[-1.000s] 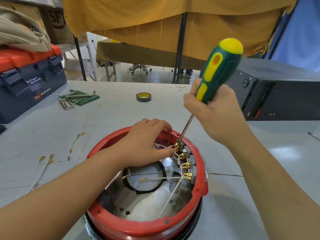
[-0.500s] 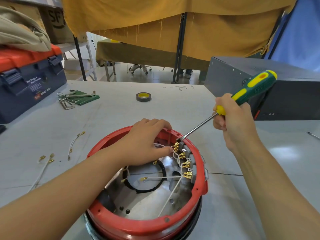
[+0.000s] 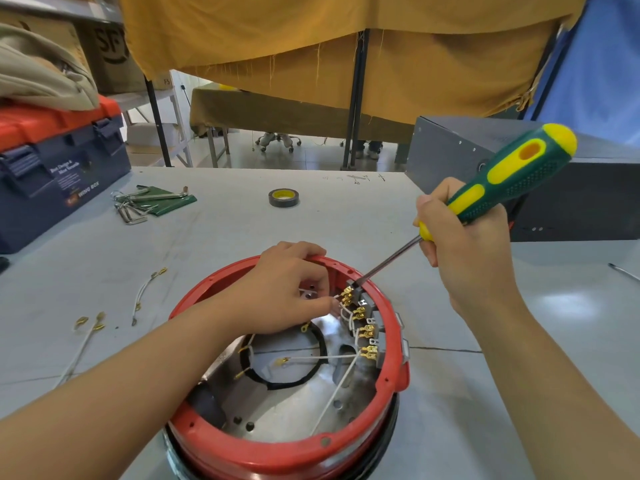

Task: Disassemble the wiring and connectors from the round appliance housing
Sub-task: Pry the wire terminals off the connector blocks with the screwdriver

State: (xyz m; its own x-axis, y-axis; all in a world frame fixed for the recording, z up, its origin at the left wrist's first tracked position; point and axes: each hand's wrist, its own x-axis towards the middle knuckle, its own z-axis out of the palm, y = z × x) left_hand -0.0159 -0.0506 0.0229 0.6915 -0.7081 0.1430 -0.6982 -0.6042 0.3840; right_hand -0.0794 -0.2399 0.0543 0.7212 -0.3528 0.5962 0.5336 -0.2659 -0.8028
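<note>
**A:** Nearest me sits the round red-rimmed appliance housing (image 3: 287, 448) with its bare metal floor, directly under both hands. My left hand (image 3: 280, 296) reaches over the far rim, fingers curled, pinching a thin white wire (image 3: 341, 308) just beside the row of brass spade connectors (image 3: 360, 322) on the inner wall.

**B:** And the right?

**A:** My right hand (image 3: 464, 251) is wrapped around the green-and-yellow-handled screwdriver (image 3: 502, 185), its tip at the topmost connector, close to my left fingertips.

**B:** What worries you?

**A:** If the blade slips off that terminal, it could jab my left fingers, they're that close. Pulling on the wire rather than the brass lug could tear the strand out of its crimp. Levering too hard may crack the grey terminal block (image 3: 377, 322).

**B:** Anything in the way?

**A:** The red rim crowds the shaft's angle, and my left hand hides part of the wiring. Left of my left arm lie loose white leads with brass ends (image 3: 145, 292). Beyond the hands, a roll of black tape (image 3: 283, 197); further left, hex keys on a green pouch (image 3: 156, 202) and a blue toolbox with a red lid (image 3: 52, 168). Behind my right hand stands a dark metal case (image 3: 571, 202).
</note>
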